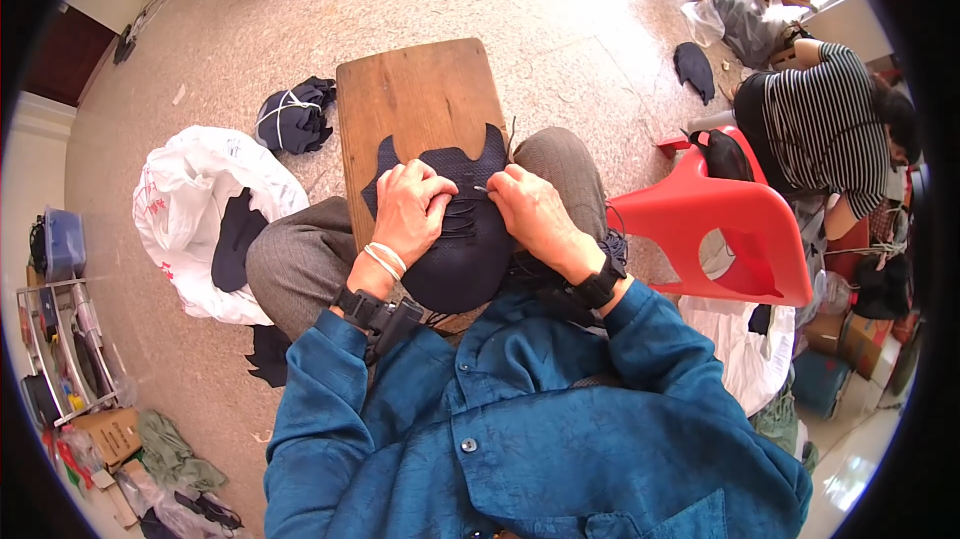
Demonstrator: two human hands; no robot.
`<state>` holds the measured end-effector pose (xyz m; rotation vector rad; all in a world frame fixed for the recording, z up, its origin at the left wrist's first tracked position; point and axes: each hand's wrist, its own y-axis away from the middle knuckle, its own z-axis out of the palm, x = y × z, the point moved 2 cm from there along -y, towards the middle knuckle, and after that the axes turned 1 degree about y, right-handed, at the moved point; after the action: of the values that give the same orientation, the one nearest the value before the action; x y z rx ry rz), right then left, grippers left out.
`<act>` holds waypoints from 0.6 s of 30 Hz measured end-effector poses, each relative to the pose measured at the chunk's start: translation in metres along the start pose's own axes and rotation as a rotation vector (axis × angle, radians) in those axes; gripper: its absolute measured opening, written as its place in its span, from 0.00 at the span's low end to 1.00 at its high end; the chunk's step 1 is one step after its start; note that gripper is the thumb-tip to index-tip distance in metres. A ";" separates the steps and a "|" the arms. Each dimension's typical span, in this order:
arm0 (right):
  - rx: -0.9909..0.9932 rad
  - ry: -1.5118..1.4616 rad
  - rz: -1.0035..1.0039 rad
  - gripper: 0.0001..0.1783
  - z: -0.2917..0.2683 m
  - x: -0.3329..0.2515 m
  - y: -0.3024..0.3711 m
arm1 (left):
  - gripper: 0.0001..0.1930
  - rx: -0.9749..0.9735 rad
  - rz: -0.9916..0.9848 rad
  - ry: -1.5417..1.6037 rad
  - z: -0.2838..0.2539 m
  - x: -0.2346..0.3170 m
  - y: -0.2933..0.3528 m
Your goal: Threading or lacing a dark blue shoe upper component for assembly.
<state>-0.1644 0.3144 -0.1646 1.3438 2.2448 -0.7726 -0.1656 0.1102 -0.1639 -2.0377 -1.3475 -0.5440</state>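
A dark navy shoe upper point(455, 277) lies over the near end of a wooden bench point(420, 87) between my knees. Its pointed ends face away from me, and black lace point(459, 222) crosses its middle in several rows. My left hand point(405, 207) is closed on the upper's left side, thumb and forefinger pinched beside the lace rows. On the other side, my right hand point(537, 217) pinches a thin lace end with a pale tip that points left over the upper. What lies under my left fingers is hidden.
Left of the bench are a tied bundle of dark pieces point(297, 117) and a white sack point(180, 189) with a dark piece on it. A red plastic stool point(740, 224) stands close on the right. Beyond it, a person in a striped top point(825, 124) bends over.
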 end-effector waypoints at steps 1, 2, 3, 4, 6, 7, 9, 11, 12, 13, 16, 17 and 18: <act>-0.010 0.003 0.003 0.03 0.000 -0.001 0.001 | 0.02 0.010 -0.018 0.001 0.001 0.000 0.001; -0.019 0.006 0.005 0.03 0.001 -0.001 0.000 | 0.01 0.021 -0.036 0.002 0.003 0.000 0.002; -0.019 0.006 0.003 0.03 0.001 -0.001 0.000 | 0.01 0.023 -0.037 0.002 0.005 0.000 0.002; -0.020 0.020 0.002 0.03 0.002 -0.001 -0.002 | 0.03 0.021 -0.053 0.004 0.006 0.000 0.001; -0.019 0.033 -0.002 0.03 0.002 -0.001 -0.005 | 0.04 0.022 -0.069 0.004 0.009 0.000 0.000; -0.032 0.044 -0.008 0.03 0.002 0.000 -0.007 | 0.06 0.001 -0.107 0.025 0.011 0.002 0.000; -0.043 0.055 -0.014 0.04 0.003 0.003 -0.011 | 0.10 -0.023 -0.138 0.027 0.012 0.003 -0.001; -0.068 -0.021 -0.026 0.05 0.005 0.006 -0.016 | 0.10 -0.033 -0.128 0.016 0.012 0.002 -0.001; -0.068 -0.021 -0.025 0.05 0.004 0.009 -0.018 | 0.10 -0.042 -0.118 0.006 0.013 0.002 -0.001; -0.090 -0.090 -0.027 0.05 0.002 0.012 -0.022 | 0.10 -0.041 -0.119 0.004 0.013 0.000 -0.001; -0.178 -0.108 -0.016 0.04 -0.001 0.016 -0.024 | 0.12 -0.043 -0.103 -0.009 0.013 -0.001 -0.001; -0.166 -0.129 -0.019 0.05 -0.001 0.018 -0.026 | 0.11 -0.052 -0.115 0.007 0.012 0.000 -0.002; -0.153 -0.149 -0.023 0.05 -0.001 0.019 -0.026 | 0.11 -0.062 -0.127 0.022 0.012 0.001 -0.002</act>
<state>-0.1968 0.3175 -0.1692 1.1533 2.1582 -0.6698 -0.1674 0.1197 -0.1714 -1.9982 -1.4706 -0.6700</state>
